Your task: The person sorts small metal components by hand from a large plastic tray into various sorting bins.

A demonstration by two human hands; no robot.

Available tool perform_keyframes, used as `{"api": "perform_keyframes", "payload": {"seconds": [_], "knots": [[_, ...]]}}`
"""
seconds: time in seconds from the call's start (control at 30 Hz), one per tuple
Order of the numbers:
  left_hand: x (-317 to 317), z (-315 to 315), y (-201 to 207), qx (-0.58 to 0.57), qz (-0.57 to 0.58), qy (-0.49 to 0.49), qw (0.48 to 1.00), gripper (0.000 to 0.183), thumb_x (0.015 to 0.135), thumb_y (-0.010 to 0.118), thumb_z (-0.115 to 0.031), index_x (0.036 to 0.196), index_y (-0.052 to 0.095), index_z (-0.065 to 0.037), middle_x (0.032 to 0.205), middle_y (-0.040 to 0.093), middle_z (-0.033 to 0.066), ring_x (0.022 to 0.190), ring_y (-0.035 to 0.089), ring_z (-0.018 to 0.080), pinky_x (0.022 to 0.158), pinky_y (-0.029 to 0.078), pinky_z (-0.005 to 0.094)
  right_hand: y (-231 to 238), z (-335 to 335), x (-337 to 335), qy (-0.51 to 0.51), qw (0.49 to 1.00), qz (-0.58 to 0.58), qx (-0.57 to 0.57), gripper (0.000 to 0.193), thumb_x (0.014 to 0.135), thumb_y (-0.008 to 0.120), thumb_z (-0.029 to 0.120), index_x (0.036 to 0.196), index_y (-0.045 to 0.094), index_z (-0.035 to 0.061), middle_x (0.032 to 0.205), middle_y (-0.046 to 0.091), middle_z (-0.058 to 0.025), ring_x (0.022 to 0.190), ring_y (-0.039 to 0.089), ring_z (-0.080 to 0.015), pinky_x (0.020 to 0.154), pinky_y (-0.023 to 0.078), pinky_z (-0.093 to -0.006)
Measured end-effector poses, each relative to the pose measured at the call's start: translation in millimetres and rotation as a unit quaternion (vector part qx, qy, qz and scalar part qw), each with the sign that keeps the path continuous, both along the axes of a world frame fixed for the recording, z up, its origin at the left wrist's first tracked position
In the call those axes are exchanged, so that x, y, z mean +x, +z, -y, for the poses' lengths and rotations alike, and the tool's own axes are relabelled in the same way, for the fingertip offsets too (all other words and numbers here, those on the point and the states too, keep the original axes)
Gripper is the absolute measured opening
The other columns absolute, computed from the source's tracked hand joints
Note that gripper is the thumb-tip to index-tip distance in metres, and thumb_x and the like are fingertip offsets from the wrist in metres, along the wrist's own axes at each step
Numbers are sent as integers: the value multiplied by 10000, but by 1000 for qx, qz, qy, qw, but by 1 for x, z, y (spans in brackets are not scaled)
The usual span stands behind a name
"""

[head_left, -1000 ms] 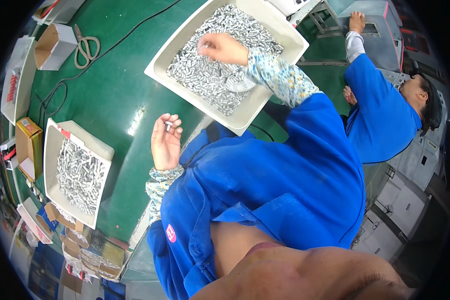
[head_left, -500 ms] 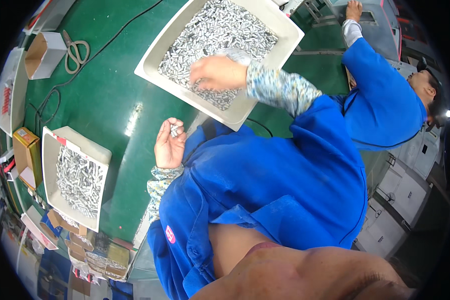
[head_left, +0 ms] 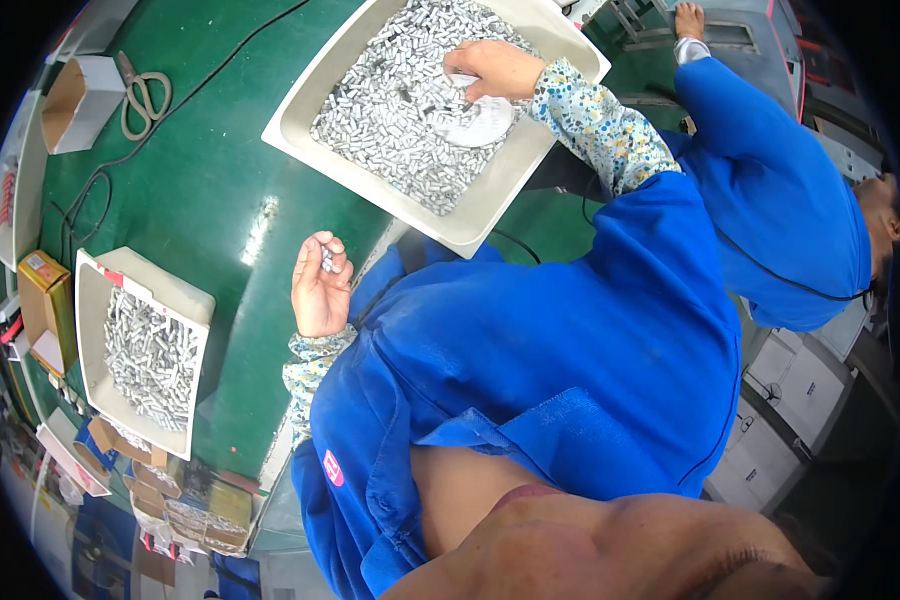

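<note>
Metal pieces (head_left: 328,262) sit in the left hand (head_left: 320,290), grip curled; right hand (head_left: 495,70) over the bin (head_left: 459,234), its grip I cannot tell.

Your right hand (head_left: 495,70) now sits farther right over the bin (head_left: 450,236) of silvery pieces (head_left: 380,120), leaving more of the pale disc (head_left: 485,124) showing; the co-worker's head (head_left: 878,220) is lower.

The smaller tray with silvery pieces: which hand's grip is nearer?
Left grip: apart from the smaller tray, to its right; the right grip is farther, over the larger tray.
</note>
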State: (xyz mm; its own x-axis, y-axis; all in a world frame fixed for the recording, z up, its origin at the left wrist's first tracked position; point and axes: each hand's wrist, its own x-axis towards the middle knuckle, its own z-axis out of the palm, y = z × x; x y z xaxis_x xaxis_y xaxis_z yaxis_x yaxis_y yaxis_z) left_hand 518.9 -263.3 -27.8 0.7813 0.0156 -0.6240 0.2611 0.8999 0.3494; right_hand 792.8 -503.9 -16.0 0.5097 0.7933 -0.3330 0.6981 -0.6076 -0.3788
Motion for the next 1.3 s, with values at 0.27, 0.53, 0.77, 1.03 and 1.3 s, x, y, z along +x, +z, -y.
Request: {"api": "perform_keyframes", "payload": {"seconds": [0.27, 0.53, 0.77, 1.03, 1.3], "knots": [[2, -3, -1, -5, 30, -12, 999, 175, 910, 403, -121, 1005, 482, 3, 838, 490, 71, 640, 403, 107, 518, 344, 200, 27, 24, 39, -119, 987, 105, 2, 445, 688, 682, 194, 1086, 528, 68, 1016, 552, -172, 941, 521, -317, 803, 420, -409], [-2, -2, -3, 27, 24, -20, 999, 165, 876, 419, -54, 1021, 484, -14, 847, 504, 73, 659, 431, 120, 529, 357, 212, -30, 50, 72, -402, 757, -278, 434, 292, 741, 616, 106, 1006, 526, 23, 932, 541, -134, 866, 526, -248, 729, 466, -360], [0, -1, 1, 38, 18, -18, 999, 167, 876, 419, -63, 1015, 489, -2, 852, 506, 84, 661, 437, 126, 532, 365, 216, -10, 38, 57, -503, 722, -208, 426, 316, 789, 570, 118, 1094, 523, 53, 1115, 515, -167, 1028, 494, -237, 758, 470, -374], [1, -1, -2, 14, 50, -13, 999, 208, 870, 425, -75, 1049, 481, 14, 878, 518, 105, 667, 444, 139, 537, 372, 218, -4, -3, -19, 50, 998, -1, -44, 325, 664, 650, 115, 980, 574, 112, 953, 577, -77, 855, 570, -252, 697, 464, -357], [6, 6, 4, 28, 32, -32, 999, 182, 874, 403, -77, 1022, 482, -6, 835, 532, 94, 641, 454, 115, 525, 384, 217, -43, -55, -84, 334, 935, 50, 109, 408, 573, 662, 140, 969, 565, 131, 1200, 451, -54, 1191, 355, -271, 976, 294, -447]]}}
